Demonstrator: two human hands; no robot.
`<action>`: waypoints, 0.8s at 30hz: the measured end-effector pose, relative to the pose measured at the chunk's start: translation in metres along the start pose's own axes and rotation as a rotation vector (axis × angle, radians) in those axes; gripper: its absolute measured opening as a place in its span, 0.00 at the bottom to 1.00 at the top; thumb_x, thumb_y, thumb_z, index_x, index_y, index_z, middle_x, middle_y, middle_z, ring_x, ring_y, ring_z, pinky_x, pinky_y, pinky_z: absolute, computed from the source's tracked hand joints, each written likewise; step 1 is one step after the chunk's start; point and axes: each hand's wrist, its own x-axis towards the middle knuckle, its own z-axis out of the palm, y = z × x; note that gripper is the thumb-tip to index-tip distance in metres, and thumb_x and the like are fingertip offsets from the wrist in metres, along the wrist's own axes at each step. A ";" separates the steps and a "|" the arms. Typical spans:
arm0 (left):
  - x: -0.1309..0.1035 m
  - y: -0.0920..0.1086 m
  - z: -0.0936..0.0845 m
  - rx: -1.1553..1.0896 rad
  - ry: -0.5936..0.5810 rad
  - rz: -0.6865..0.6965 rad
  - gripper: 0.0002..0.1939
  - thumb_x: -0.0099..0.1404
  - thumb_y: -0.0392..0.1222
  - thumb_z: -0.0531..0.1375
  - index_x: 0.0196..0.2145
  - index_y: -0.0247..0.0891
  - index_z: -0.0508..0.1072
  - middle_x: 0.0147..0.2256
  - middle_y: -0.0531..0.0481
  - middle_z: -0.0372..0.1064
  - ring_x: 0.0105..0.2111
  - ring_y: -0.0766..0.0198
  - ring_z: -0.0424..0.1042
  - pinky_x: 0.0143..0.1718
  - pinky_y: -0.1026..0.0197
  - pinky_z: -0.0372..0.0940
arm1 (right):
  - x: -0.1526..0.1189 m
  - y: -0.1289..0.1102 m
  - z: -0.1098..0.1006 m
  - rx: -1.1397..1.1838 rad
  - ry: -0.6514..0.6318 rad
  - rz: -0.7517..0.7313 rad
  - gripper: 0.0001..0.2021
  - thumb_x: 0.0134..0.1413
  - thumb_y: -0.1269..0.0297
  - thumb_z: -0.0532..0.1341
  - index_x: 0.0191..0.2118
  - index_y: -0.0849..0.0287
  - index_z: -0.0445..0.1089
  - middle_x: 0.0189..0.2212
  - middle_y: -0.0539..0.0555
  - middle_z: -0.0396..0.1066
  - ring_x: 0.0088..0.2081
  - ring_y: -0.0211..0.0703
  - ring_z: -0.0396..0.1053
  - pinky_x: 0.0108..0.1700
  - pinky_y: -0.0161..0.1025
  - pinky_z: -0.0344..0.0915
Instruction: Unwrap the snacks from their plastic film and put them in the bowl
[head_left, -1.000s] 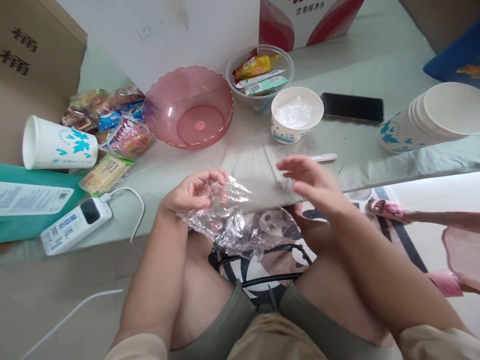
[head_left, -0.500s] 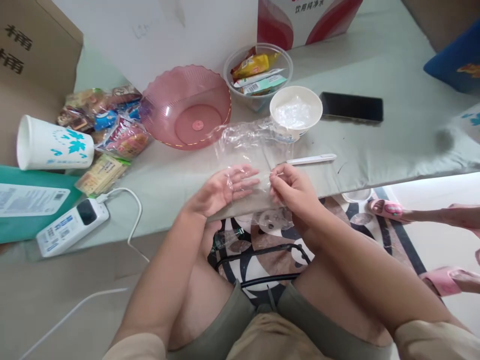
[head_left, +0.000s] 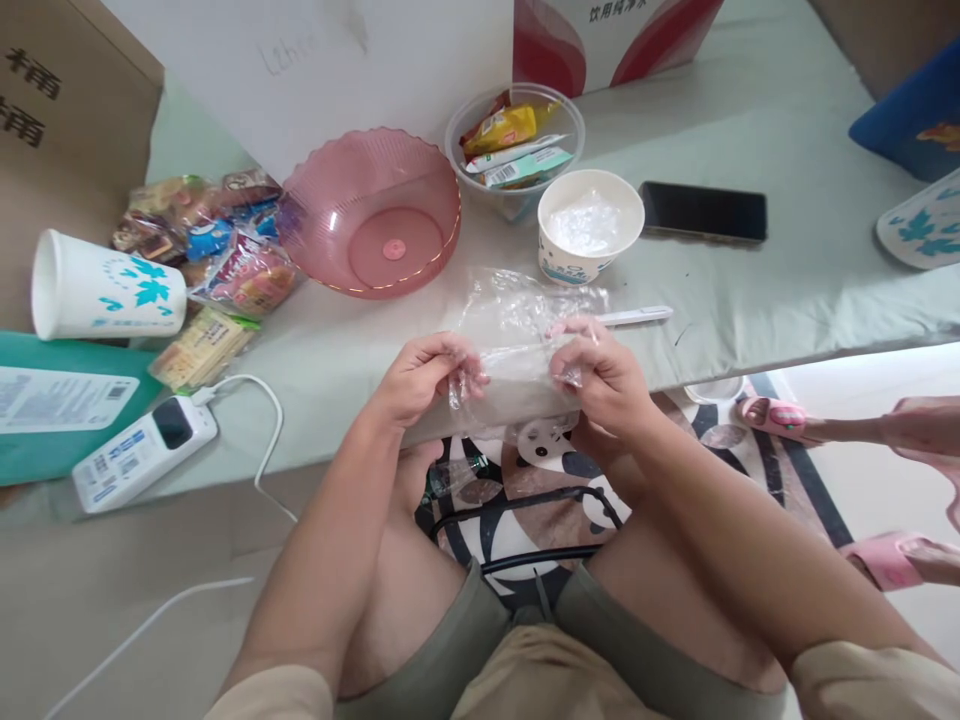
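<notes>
A clear, thin plastic bag [head_left: 517, 325] is stretched between my two hands at the table's near edge. My left hand [head_left: 427, 378] grips its left side with curled fingers, and my right hand [head_left: 600, 372] pinches its right side. Just beyond the right hand lies a white pen-like stick [head_left: 636, 316], its left end hidden. A paper cup [head_left: 591, 228] holding crumpled clear plastic stands behind the bag. To its left, apart from my hands, sits a pink ribbed bowl [head_left: 394, 245] with nothing in it.
A clear tub [head_left: 517, 140] of wrapped snacks and a black phone [head_left: 705, 212] lie farther back. At left are snack packets [head_left: 247, 275], a tipped paper cup [head_left: 109, 285] and a white power bank [head_left: 146, 455] with a cable. Another person's pink sandals [head_left: 772, 417] show at right.
My left hand has gone from spread fingers to gripping the bag's left side. The bag is now pulled wider, and my right hand has shifted slightly right. A paper cup at far right shows more.
</notes>
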 end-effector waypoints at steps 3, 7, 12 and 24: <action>-0.002 0.002 -0.006 0.099 -0.009 0.078 0.05 0.56 0.41 0.68 0.25 0.37 0.81 0.24 0.48 0.76 0.24 0.63 0.76 0.27 0.62 0.70 | 0.002 0.003 -0.004 -0.078 0.038 -0.090 0.13 0.50 0.77 0.58 0.21 0.55 0.72 0.44 0.54 0.72 0.53 0.48 0.71 0.54 0.49 0.70; -0.001 0.001 -0.009 0.169 -0.029 0.180 0.09 0.56 0.41 0.64 0.27 0.40 0.85 0.32 0.44 0.80 0.31 0.61 0.75 0.34 0.59 0.70 | 0.003 0.007 -0.004 -0.075 0.136 -0.087 0.14 0.48 0.78 0.58 0.19 0.54 0.71 0.43 0.55 0.72 0.52 0.48 0.71 0.50 0.48 0.71; 0.002 -0.006 -0.010 0.254 0.136 0.224 0.27 0.68 0.59 0.55 0.24 0.40 0.84 0.35 0.42 0.80 0.36 0.58 0.76 0.39 0.55 0.70 | 0.004 0.009 -0.005 -0.126 0.185 0.010 0.10 0.53 0.74 0.59 0.27 0.54 0.74 0.48 0.55 0.70 0.49 0.47 0.73 0.51 0.50 0.72; -0.013 -0.002 -0.005 0.513 0.163 0.531 0.19 0.69 0.51 0.58 0.29 0.43 0.84 0.37 0.44 0.79 0.40 0.57 0.77 0.45 0.52 0.72 | 0.003 0.001 -0.002 -0.016 0.029 0.142 0.37 0.49 0.57 0.71 0.63 0.51 0.58 0.54 0.59 0.73 0.55 0.52 0.72 0.58 0.54 0.68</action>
